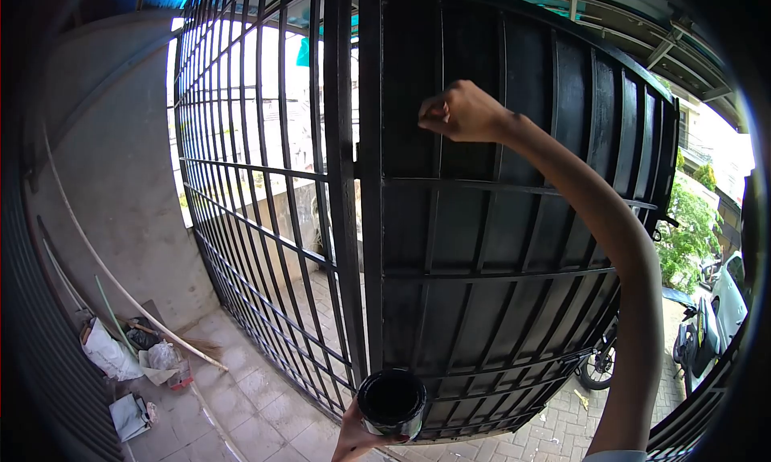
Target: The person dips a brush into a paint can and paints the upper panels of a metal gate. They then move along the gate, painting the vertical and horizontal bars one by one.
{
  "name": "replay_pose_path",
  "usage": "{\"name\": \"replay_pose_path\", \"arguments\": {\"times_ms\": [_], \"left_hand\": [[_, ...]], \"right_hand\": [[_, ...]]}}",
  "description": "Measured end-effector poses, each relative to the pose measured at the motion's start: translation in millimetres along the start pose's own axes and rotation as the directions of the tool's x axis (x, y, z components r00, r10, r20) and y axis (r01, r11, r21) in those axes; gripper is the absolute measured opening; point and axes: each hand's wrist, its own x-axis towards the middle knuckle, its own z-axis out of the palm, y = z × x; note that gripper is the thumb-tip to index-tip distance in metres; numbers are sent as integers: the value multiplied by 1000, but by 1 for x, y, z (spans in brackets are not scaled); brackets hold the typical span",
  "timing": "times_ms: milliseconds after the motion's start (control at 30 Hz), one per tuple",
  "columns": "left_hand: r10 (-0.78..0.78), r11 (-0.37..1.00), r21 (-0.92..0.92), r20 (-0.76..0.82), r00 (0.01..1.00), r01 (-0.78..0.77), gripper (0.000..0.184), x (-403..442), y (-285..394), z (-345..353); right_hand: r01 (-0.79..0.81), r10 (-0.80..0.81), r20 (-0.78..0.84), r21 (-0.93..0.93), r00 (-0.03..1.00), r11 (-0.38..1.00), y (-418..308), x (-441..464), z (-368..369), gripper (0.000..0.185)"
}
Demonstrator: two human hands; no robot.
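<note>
My left hand (358,435) is wrapped round a paint can (393,426) at the bottom centre, gripping it from the left and below. The can is open at the top, with a black inside and dark smears over its rim. Raised in front of the black metal gate panel (458,229), my right hand (464,112) has its fingers curled closed. Whatever they may hold cannot be made out against the dark panel. Whether that hand touches the panel is unclear.
A black barred gate section (344,189) stands left of the panel. By the grey wall lie white bags (110,349), a broom (193,345) and a long pole (104,261). Beyond the panel at right are a motorcycle (695,333), a pale car (729,289) and green plants (689,229).
</note>
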Motion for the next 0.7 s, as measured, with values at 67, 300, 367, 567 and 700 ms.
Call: {"name": "replay_pose_path", "arguments": {"times_ms": [67, 300, 367, 567, 700], "left_hand": [[24, 1000, -16, 3, 1000, -24, 103, 0, 2, 2], [-17, 1000, 6, -99, 995, 18, 97, -2, 10, 16], [4, 992, 124, -93, 996, 7, 96, -1, 22, 22], [67, 985, 165, -130, 989, -45, 94, 4, 13, 36], [63, 998, 35, -128, 990, -59, 95, 8, 6, 39]], "right_hand": [[-41, 19, -134, -165, 991, 985, 16, 14, -23, 11], [145, -189, -88, -365, 978, 920, 12, 0, 4, 11], [210, -196, 84, -212, 977, 955, -14, -16, 19, 11], [75, -79, 73, 63, 994, 995, 3, 10, -18, 12], [16, -29, -220, -59, 975, 998, 62, 57, -57, 17]]}}
